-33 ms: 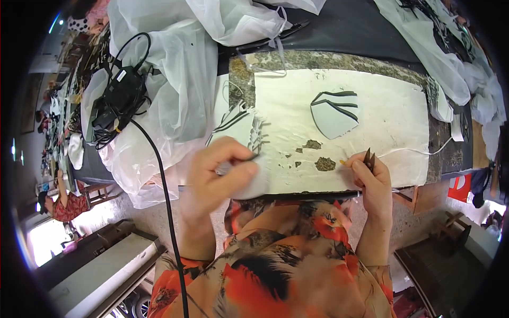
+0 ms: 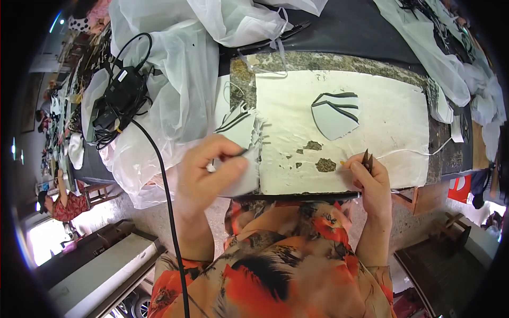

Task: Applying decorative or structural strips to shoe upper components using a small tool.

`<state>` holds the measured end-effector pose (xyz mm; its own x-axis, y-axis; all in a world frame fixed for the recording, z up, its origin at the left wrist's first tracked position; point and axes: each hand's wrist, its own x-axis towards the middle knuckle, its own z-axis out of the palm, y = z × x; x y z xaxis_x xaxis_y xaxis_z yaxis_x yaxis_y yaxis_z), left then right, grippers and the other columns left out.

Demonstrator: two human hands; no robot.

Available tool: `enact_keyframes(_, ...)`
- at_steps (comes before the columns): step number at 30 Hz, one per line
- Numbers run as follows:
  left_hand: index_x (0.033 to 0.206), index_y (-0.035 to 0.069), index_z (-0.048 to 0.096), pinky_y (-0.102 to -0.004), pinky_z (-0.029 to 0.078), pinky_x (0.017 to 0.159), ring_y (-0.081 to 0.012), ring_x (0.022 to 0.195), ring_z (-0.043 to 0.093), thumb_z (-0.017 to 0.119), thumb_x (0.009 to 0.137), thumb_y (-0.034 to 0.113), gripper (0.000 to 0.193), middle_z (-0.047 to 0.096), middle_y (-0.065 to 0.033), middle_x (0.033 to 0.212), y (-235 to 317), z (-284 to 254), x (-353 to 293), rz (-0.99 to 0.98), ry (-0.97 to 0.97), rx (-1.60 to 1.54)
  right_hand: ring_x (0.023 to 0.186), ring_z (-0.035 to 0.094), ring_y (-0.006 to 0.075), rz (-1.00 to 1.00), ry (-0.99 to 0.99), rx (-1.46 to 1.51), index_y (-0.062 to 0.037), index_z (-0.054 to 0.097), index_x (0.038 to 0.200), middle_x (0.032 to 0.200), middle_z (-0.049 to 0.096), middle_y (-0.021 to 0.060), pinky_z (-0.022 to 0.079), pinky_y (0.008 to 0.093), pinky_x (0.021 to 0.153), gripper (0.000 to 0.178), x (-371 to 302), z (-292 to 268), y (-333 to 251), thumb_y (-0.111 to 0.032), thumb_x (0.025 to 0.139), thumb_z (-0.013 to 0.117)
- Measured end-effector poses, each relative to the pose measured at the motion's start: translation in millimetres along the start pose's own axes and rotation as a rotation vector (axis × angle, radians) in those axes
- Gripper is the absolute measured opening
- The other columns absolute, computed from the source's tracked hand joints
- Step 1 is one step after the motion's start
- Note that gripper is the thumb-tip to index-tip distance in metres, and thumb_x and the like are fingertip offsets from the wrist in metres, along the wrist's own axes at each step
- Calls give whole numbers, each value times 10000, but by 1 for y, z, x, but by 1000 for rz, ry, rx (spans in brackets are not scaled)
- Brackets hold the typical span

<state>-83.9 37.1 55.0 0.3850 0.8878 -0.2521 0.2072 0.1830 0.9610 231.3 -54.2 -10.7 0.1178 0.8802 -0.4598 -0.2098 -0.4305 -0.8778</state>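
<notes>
My left hand (image 2: 207, 172) hovers over the left edge of the white work sheet (image 2: 392, 122). Its thumb and forefinger pinch a small dark-tipped item, mostly hidden, and a whitish bit shows by the curled fingers. Beyond it lie pale grey cut pieces (image 2: 241, 130) with black strips, overlapping. My right hand (image 2: 373, 183) is closed at the sheet's near right side, around a dark two-pointed tool (image 2: 367, 159) resembling thread snips. A small yellow-orange tip (image 2: 343, 163) pokes out at its fingertips. Farther off, a pale grey shield-shaped piece (image 2: 335, 117) with black strips lies flat.
Torn holes (image 2: 325, 165) in the sheet expose the mottled board (image 2: 339, 60) underneath. A thin white cord (image 2: 413, 152) runs right from my right hand. Translucent plastic bags (image 2: 183, 79) and a black power adapter (image 2: 124, 90) lie left; its black cable (image 2: 168, 206) hangs in front of me.
My left hand has shifted slightly left, and the pale blur beside it has drawn back from the sheet. The right hand stays in place.
</notes>
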Motion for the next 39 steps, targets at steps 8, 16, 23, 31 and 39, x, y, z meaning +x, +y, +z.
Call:
enact_keyframes(8, 1222, 48, 717, -391, 477, 928, -314, 1077, 598, 794, 864, 157, 382, 642, -136, 1141, -13, -7, 34, 333, 372, 726, 690, 473, 25, -42, 45, -102, -6, 720, 1047, 795, 577, -65, 384, 205, 612, 147, 6, 7, -3, -134, 1010, 657)
enact_keyframes(16, 1269, 79, 686, -432, 467, 979, -330, 1148, 572, 764, 849, 137, 431, 607, -129, 1241, -21, 87, 72, 632, 80, 720, 763, 560, 141, -334, 342, -518, -6, 690, 1198, 892, 629, 65, 490, 289, 720, 333, 44, 7, -10, -132, 893, 731)
enact_keyframes(23, 1277, 112, 637, -485, 389, 1026, -341, 1225, 499, 759, 799, 130, 494, 542, -113, 1313, -46, 113, 112, 554, 19, 839, 843, 658, 286, -384, 385, -689, -13, 667, 1146, 1006, 654, 149, 529, 382, 790, 345, 52, 10, -10, -210, 873, 743)
enact_keyframes(31, 1122, 131, 638, -469, 384, 990, -331, 1165, 517, 774, 756, 121, 390, 581, -82, 1167, -25, 114, 101, 484, 32, 799, 758, 513, 61, -137, 137, -163, -24, 644, 1002, 836, 564, -30, 441, 231, 690, 220, 49, 1, -18, -114, 851, 776)
enact_keyframes(39, 1048, 31, 698, -269, 487, 721, -134, 781, 598, 756, 877, 63, 183, 597, -47, 893, -19, 108, 61, 218, -245, 313, 733, 489, 29, -34, 93, -137, -15, 676, 989, 798, 555, -57, 388, 197, 637, 172, 13, -12, -23, -102, 864, 756)
